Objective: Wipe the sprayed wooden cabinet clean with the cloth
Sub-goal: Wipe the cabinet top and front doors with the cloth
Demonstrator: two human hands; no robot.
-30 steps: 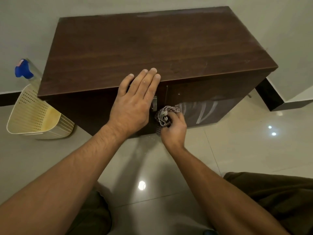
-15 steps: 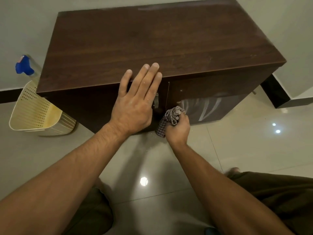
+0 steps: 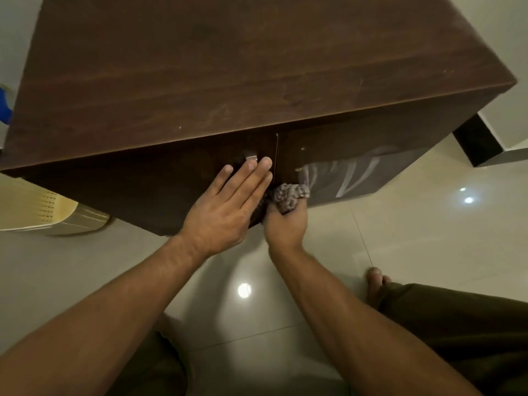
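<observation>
A dark brown wooden cabinet (image 3: 228, 67) fills the upper part of the view, seen from above. My left hand (image 3: 225, 207) lies flat with fingers apart against the left door, its fingertips just under a small metal handle (image 3: 251, 157). Right beside it my right hand (image 3: 285, 224) is closed on a bunched checked cloth (image 3: 290, 194), pressed against the lower front near the seam between the doors. Pale wet streaks (image 3: 348, 178) show on the right door, just right of the cloth.
A cream perforated basket (image 3: 37, 207) stands on the floor at the cabinet's left, with a blue spray-bottle top (image 3: 4, 107) at the far left edge. Glossy tiles (image 3: 428, 238) lie in front. My bare foot (image 3: 374, 284) and knees are at the bottom.
The view has moved closer over the cabinet. My left hand has slid down from the top edge onto the door front. My right hand with the cloth has shifted slightly right along the front.
</observation>
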